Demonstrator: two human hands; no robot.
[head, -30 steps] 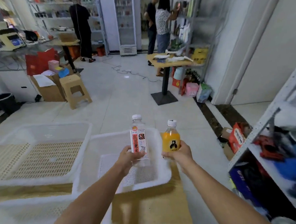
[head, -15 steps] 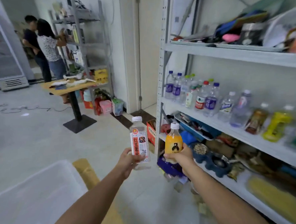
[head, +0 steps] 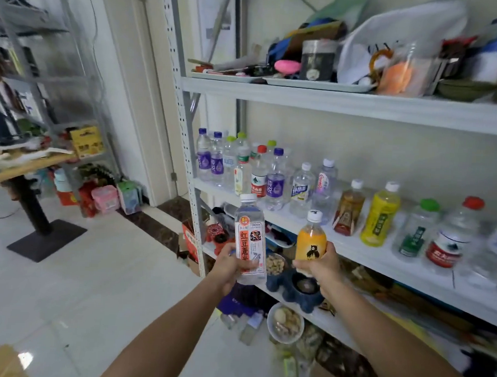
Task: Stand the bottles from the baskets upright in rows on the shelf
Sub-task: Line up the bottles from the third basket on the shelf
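Both hands are full here. Left hand (head: 230, 263) is wrapped round the lower half of a clear bottle (head: 250, 231) with a red-and-white label, white cap up. Right hand (head: 322, 267) grips the bottom of a small orange bottle (head: 310, 243) with a bear on it, also upright. The two are side by side in the air, not touching, out in front of the middle shelf (head: 381, 261).

Right under them, one level down, sits a blue pet bowl (head: 307, 302), and lower again a round bowl of food (head: 285, 323).

On the middle shelf past the orange one there's a brown tea bottle (head: 349, 211), a yellow bottle (head: 379, 218), a green-capped bottle (head: 416, 229) and a red-capped bottle (head: 452, 233), spaced out in a line with bare board in front. Further left a tight bunch of water bottles (head: 242, 165) is packed up near the grey rack post (head: 186, 144).

The shelf above is piled with junk on trays (head: 316, 83). Way off left: a wooden table (head: 27, 165) and a pink box (head: 104, 198) on the floor.
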